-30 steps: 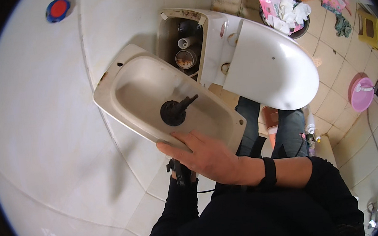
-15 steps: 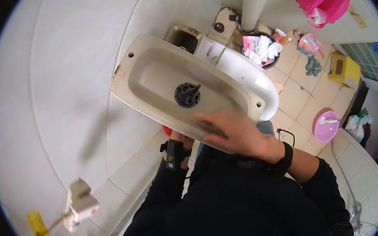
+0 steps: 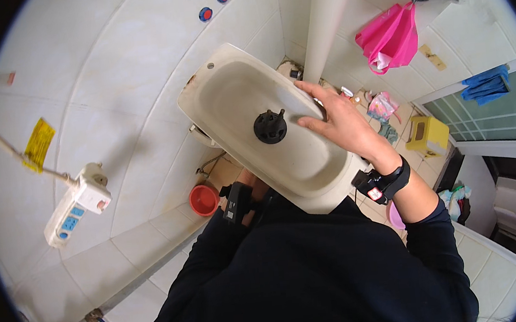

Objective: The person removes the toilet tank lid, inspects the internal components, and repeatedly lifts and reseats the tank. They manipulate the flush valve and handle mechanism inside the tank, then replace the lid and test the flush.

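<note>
A beige toilet tank (image 3: 307,159), lidless, is held tilted in front of my body. Fixed to its floor is a round black flush valve (image 3: 270,127) with a short upright tube. My right hand (image 3: 348,121) grips the long wall on the right, thumb inside the tank and the other fingers along the rim. My left hand (image 3: 258,189) reaches under the near left side; its fingers are hidden by the tank. Both wrists wear black straps with small devices.
A red bucket (image 3: 204,200) stands by the left wall. A white power strip (image 3: 76,206) hangs there on its cable. Beyond the tank are a thick white pipe (image 3: 328,24), a pink bag (image 3: 388,40) and a yellow stool (image 3: 428,136). A pink basin (image 3: 395,215) is partly hidden by my right arm.
The tank has shifted right and turned, now covering the white toilet bowl seen before. My right hand has moved from over the near side to the right-hand rim. The view has swung too.
</note>
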{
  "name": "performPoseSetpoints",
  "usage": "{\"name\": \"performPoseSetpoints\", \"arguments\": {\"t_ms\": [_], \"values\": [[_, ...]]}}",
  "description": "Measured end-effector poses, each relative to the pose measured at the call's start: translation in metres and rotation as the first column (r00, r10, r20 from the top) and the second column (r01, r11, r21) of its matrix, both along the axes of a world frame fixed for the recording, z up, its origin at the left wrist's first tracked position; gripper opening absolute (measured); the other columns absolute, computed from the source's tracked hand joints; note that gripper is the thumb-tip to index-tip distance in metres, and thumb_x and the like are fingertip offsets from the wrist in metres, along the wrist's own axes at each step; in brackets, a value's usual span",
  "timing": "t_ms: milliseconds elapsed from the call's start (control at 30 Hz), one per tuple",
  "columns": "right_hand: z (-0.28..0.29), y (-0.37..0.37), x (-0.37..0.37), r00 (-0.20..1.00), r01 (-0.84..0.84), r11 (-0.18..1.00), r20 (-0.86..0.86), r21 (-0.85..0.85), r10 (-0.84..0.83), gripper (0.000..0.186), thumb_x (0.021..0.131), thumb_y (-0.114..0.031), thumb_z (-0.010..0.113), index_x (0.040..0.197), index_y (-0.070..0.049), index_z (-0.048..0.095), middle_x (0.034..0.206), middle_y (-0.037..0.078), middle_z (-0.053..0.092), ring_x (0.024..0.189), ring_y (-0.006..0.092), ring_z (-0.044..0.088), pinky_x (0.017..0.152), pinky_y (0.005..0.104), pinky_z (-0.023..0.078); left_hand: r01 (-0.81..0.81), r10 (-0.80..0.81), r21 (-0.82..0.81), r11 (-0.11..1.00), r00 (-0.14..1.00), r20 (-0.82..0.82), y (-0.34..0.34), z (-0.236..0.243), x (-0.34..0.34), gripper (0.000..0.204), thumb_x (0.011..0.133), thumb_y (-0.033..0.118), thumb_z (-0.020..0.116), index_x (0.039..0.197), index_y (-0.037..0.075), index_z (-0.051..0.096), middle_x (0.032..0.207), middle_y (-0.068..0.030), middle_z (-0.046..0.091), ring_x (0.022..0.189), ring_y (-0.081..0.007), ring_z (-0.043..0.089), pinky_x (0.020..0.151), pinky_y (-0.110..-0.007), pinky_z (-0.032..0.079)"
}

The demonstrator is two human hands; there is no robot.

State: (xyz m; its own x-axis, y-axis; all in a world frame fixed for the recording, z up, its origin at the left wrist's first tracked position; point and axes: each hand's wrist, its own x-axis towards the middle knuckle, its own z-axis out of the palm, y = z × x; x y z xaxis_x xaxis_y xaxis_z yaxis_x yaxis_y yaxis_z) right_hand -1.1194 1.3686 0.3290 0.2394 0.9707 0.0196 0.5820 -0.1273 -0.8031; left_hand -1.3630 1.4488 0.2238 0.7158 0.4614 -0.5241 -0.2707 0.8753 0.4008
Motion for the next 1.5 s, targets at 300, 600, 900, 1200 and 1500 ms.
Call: {"name": "performPoseSetpoints", "arguments": {"t_ms": [300,600,900,1200,1500], "values": [[0.024,-0.016,-0.011,0.985,-0.089,0.973,0.163,0.212,0.055,0.055,0.084,-0.014,0.078,0.135,-0.009,0.06,0.127,0.014,0.062,0.121,0.0328,0.054,0.105,0.0433,0.041,-0.008,0.006,0.013,1.0,0.987,0.159,-0.008,0.016,0.006,0.05,0.105,0.039,0.052,0.141,0.005,0.051,0.139,-0.0131,0.059,0.121,-0.0276,0.059,0.103,-0.044,0.052],[0.054,-0.004,-0.03,0.906,-0.23,0.946,0.405,0.227,0.123,0.038,0.075,-0.013,0.084,0.111,-0.012,0.072,0.102,0.002,0.069,0.106,0.0244,0.058,0.097,0.0385,0.037,0.001,-0.007,0.023,1.0,0.963,0.271,-0.01,0.021,-0.006,0.051,0.105,0.04,0.051,0.142,0.005,0.05,0.14,-0.0135,0.058,0.122,-0.0278,0.059,0.103,-0.044,0.052],[0.049,0.017,-0.038,0.884,-0.26,0.947,0.44,0.187,0.156,0.027,0.075,-0.01,0.083,0.1,-0.01,0.073,0.094,0.003,0.071,0.099,0.0239,0.058,0.096,0.0391,0.037,0.035,-0.043,0.03,0.999,0.936,0.35,0.002,0.024,-0.005,0.052,0.105,0.041,0.05,0.143,0.005,0.049,0.141,-0.0138,0.057,0.123,-0.028,0.058,0.104,-0.044,0.051],[0.055,0.035,-0.03,0.928,-0.277,0.955,0.287,0.106,0.237,0.019,0.079,-0.009,0.079,0.097,-0.009,0.071,0.086,0.003,0.068,0.09,0.0198,0.06,0.099,0.0351,0.037,0.036,-0.051,0.044,0.998,0.91,0.412,0.021,0.026,-0.001,0.054,0.105,0.042,0.05,0.144,0.005,0.048,0.141,-0.0142,0.056,0.124,-0.0281,0.057,0.105,-0.044,0.051],[0.055,0.041,-0.029,0.913,-0.319,0.942,0.3,0.104,0.276,0.029,0.08,-0.01,0.08,0.107,-0.011,0.07,0.097,0.004,0.069,0.098,0.0204,0.063,0.101,0.0354,0.036,0.062,-0.093,0.08,0.995,0.872,0.481,0.045,0.035,0.028,0.055,0.105,0.043,0.049,0.144,0.006,0.047,0.142,-0.0146,0.055,0.125,-0.0283,0.057,0.105,-0.044,0.05]]}}
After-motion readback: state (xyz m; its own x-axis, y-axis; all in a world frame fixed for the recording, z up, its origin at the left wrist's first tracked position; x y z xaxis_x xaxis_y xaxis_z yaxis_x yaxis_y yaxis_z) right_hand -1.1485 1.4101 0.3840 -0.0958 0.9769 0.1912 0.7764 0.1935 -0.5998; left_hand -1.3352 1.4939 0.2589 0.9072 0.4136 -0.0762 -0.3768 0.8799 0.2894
